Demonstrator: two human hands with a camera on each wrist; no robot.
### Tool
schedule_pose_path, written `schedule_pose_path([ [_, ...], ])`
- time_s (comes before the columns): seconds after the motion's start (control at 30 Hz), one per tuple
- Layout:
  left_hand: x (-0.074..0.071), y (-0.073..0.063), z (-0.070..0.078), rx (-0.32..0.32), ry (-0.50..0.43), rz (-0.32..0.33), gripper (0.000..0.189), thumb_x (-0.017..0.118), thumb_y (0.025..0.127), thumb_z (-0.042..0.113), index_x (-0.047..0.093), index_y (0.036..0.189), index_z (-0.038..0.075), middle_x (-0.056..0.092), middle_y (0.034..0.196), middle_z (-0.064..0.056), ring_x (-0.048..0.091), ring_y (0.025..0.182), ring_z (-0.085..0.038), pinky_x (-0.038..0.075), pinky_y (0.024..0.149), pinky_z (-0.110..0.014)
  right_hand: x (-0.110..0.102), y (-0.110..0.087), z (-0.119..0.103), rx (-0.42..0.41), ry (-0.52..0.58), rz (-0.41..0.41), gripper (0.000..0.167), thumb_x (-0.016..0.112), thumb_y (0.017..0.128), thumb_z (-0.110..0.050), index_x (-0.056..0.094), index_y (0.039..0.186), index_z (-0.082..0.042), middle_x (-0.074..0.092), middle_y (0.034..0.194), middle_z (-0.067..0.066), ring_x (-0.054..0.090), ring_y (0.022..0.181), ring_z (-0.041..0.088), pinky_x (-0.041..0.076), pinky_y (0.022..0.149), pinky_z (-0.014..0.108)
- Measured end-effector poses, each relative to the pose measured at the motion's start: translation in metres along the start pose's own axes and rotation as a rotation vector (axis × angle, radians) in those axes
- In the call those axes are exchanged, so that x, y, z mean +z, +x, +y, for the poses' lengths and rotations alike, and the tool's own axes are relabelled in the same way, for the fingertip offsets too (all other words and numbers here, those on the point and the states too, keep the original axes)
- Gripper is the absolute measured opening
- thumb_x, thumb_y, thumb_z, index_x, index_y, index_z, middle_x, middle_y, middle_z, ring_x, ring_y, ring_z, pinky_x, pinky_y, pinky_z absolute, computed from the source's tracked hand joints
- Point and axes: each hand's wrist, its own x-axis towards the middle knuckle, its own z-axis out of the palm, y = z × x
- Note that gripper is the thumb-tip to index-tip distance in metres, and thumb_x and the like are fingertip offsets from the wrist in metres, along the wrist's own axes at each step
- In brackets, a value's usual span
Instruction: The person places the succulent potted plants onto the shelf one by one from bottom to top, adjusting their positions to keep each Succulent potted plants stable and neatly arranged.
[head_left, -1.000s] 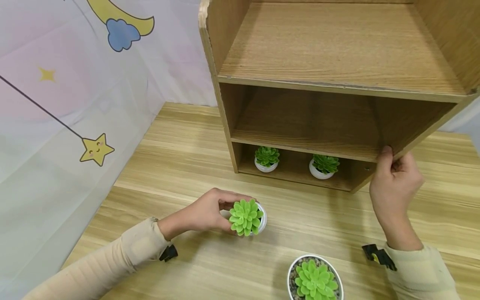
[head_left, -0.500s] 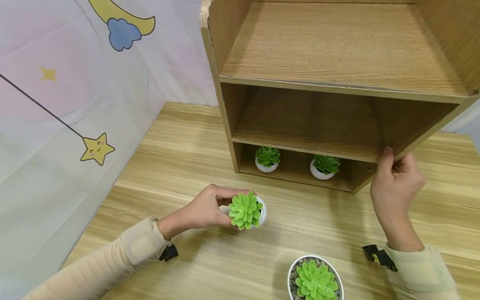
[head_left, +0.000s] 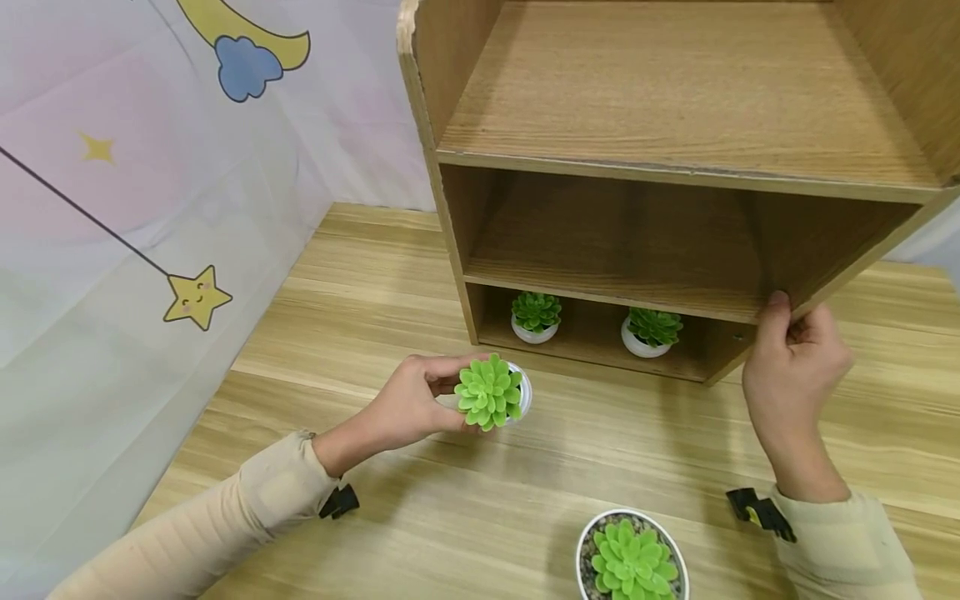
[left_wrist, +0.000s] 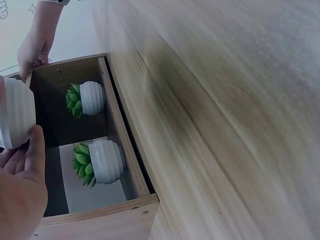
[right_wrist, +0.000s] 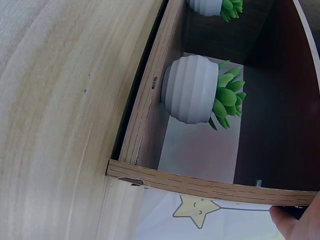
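My left hand (head_left: pixel 405 404) holds a small potted succulent (head_left: pixel 489 392), bright green in a white pot, in front of the wooden shelf (head_left: pixel 675 177). The left wrist view shows its ribbed white pot (left_wrist: pixel 17 112) raised off the table, thumb and fingers around it. With thumb and curled fingers, my right hand (head_left: pixel 795 367) grips the shelf's right side panel at the front end of the middle board. Two darker green succulents in white pots, a left one (head_left: pixel 535 317) and a right one (head_left: pixel 649 333), stand in the bottom compartment.
A larger succulent in a white-rimmed round pot (head_left: pixel 632 558) with pebbles stands on the wood-grain table (head_left: pixel 337 317), near the front. A printed cloth (head_left: pixel 97 250) with a moon and stars hangs along the left and back.
My left hand has moved forward, carrying the potted succulent closer to the shelf. My right hand keeps its grip on the side panel, and the other plants stay where they were.
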Motion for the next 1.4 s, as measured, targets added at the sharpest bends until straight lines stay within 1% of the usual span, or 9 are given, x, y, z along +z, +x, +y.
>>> schedule_pose_path([
  [0.2,0.001,0.001,0.002,-0.015,-0.024,0.031,0.072,0.089,0.066,-0.001,0.060,0.132,0.000,0.062,0.128,-0.012,0.064,0.109,-0.022,0.049,0.093,-0.031,0.000,0.000,-0.002,-0.010,0.006,-0.003,0.025,0.053,0.095,-0.003,0.059,0.078,0.013,0.046,0.059,-0.012,0.036,0.053,0.001,0.025,0.050,0.012],
  [0.37,0.003,0.003,0.003,-0.043,-0.041,0.092,0.070,0.088,0.067,0.000,0.062,0.132,0.003,0.066,0.122,-0.010,0.065,0.106,-0.021,0.052,0.089,-0.036,0.000,0.000,-0.002,-0.005,-0.003,-0.007,0.024,0.053,0.096,-0.004,0.060,0.080,0.013,0.047,0.060,-0.013,0.037,0.054,0.000,0.026,0.050,0.012],
  [0.47,0.003,0.003,0.004,-0.052,-0.046,0.121,0.069,0.089,0.067,0.002,0.063,0.131,0.006,0.066,0.122,-0.008,0.066,0.105,-0.020,0.052,0.089,-0.037,0.000,0.000,-0.003,-0.001,-0.016,-0.009,0.024,0.053,0.096,-0.004,0.060,0.080,0.012,0.046,0.060,-0.012,0.036,0.054,0.001,0.025,0.050,0.012],
  [0.73,0.005,0.005,0.008,-0.072,-0.067,0.154,0.068,0.090,0.067,0.002,0.064,0.130,0.005,0.065,0.123,-0.009,0.066,0.105,-0.021,0.052,0.087,-0.030,-0.001,0.001,-0.007,0.004,-0.015,-0.007,0.025,0.053,0.095,-0.003,0.057,0.077,0.013,0.043,0.058,-0.009,0.034,0.053,0.001,0.024,0.050,0.013],
  [0.87,0.005,0.007,0.012,-0.081,-0.075,0.158,0.069,0.090,0.067,0.003,0.064,0.130,0.007,0.066,0.123,-0.008,0.066,0.105,-0.020,0.053,0.086,-0.031,-0.001,0.001,-0.007,0.001,-0.013,-0.008,0.026,0.053,0.095,-0.004,0.057,0.076,0.013,0.043,0.058,-0.009,0.034,0.053,0.001,0.024,0.050,0.013],
  [1.0,0.004,0.009,0.017,-0.080,-0.067,0.163,0.070,0.090,0.067,0.003,0.063,0.131,0.007,0.066,0.122,-0.008,0.067,0.103,-0.019,0.054,0.085,-0.033,-0.001,0.001,-0.007,-0.003,-0.010,-0.012,0.026,0.053,0.095,-0.004,0.058,0.076,0.012,0.043,0.058,-0.010,0.034,0.053,0.001,0.024,0.049,0.013],
  [1.17,0.004,0.013,0.022,-0.067,-0.057,0.189,0.070,0.090,0.068,0.005,0.063,0.132,0.010,0.066,0.123,-0.006,0.067,0.101,-0.020,0.055,0.083,-0.033,-0.002,0.001,-0.006,-0.010,-0.012,-0.008,0.026,0.053,0.095,-0.003,0.058,0.076,0.012,0.043,0.059,-0.011,0.034,0.053,0.001,0.024,0.050,0.013],
  [1.3,0.005,0.016,0.022,-0.041,-0.082,0.194,0.071,0.090,0.068,0.005,0.063,0.133,0.011,0.066,0.123,-0.006,0.067,0.101,-0.020,0.054,0.084,-0.036,-0.002,0.001,-0.006,-0.007,-0.014,-0.005,0.026,0.053,0.095,-0.003,0.056,0.074,0.012,0.041,0.059,-0.007,0.033,0.054,0.001,0.024,0.050,0.014],
  [1.4,0.006,0.017,0.022,-0.036,-0.090,0.200,0.071,0.090,0.068,0.004,0.063,0.133,0.010,0.066,0.123,-0.006,0.067,0.101,-0.019,0.054,0.085,-0.036,-0.002,0.001,-0.006,-0.007,-0.015,-0.008,0.027,0.053,0.095,-0.003,0.054,0.073,0.012,0.041,0.059,-0.005,0.033,0.054,0.002,0.024,0.051,0.015],
])
